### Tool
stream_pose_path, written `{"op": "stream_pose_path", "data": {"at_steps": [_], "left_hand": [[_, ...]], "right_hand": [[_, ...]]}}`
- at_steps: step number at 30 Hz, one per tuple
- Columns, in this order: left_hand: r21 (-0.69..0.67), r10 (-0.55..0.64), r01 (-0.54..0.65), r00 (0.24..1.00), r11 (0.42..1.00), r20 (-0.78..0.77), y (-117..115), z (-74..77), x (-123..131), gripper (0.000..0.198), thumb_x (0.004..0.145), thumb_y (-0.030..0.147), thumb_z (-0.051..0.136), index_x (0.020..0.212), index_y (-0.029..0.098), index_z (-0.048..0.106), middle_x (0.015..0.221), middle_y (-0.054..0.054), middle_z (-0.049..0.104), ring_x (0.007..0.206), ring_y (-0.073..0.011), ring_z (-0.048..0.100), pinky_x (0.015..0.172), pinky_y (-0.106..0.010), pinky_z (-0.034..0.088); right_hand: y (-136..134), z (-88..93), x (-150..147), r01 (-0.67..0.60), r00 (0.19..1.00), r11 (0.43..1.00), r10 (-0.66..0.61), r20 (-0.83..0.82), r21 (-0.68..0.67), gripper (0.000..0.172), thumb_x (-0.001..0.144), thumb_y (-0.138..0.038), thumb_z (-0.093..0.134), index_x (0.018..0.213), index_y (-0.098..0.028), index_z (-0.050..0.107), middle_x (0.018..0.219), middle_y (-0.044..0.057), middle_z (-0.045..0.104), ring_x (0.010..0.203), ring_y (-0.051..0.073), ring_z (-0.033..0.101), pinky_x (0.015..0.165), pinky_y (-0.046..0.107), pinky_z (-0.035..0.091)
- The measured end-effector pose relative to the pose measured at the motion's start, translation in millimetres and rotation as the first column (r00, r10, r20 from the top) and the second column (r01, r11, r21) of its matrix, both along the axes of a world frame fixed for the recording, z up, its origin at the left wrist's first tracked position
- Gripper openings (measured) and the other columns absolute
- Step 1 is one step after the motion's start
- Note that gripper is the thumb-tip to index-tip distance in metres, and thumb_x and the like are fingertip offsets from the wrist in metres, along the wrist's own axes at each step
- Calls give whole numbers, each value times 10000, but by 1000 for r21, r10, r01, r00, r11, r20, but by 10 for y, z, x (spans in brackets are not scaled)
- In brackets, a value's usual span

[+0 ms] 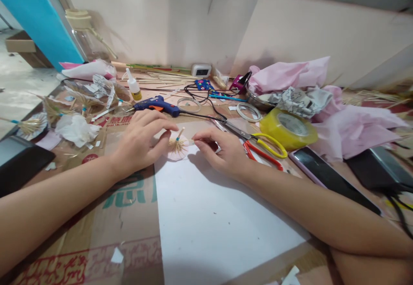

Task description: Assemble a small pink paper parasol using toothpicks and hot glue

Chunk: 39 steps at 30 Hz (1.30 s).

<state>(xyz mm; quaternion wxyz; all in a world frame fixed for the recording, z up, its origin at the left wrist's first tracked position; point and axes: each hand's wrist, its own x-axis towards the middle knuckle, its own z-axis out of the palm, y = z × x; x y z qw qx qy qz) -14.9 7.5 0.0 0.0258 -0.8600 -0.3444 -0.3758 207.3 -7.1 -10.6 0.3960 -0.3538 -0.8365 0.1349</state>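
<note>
A small paper umbrella (178, 146) with thin wooden ribs and a pink canopy lies at the top edge of a white sheet (206, 216). My left hand (142, 140) rests on its left side, fingers curled, fingertips touching the canopy. Opposite it, my right hand (222, 149) pinches the tip of one rib at the umbrella's right edge. Both forearms lie on the cardboard-covered table (129, 216).
Behind my hands lie a blue glue gun (158, 104) with its black cord, a glue bottle (133, 85), tape rings, red and yellow scissors (263, 147), a yellow tape roll (288, 129) and pink paper (351, 125). Phones (325, 177) lie right; finished umbrellas (77, 104) and a dark tablet (19, 160) left.
</note>
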Motion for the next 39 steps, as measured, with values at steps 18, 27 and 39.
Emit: {"op": "stream_pose_path", "data": {"at_steps": [18,27,39], "left_hand": [[95,-90,106,983,990,-163,-16,21,-5,145,910,268,526,839,194,628,875,-44,653,832,-189,546,788,-348,388],[-74,-6,3,999,997,-34,32,2,-23,296,974,282,328,760,191,512,806,-53,605,800,-190,536,763,-355,402],[-195,-73,58,995,979,-71,74,-29,-21,212,872,319,533,966,186,668,999,-65,659,984,-217,585,879,-368,413]], "right_hand": [[35,-14,9,-61,992,998,60,109,5,168,902,-168,486,919,-184,652,841,45,724,709,137,638,651,243,482],[41,-11,17,-32,997,999,31,65,22,158,891,-150,478,902,-191,630,829,39,712,672,132,612,627,252,469],[14,3,4,-41,997,999,40,69,26,133,835,-140,502,855,-181,628,763,23,692,560,104,541,556,236,425]]}}
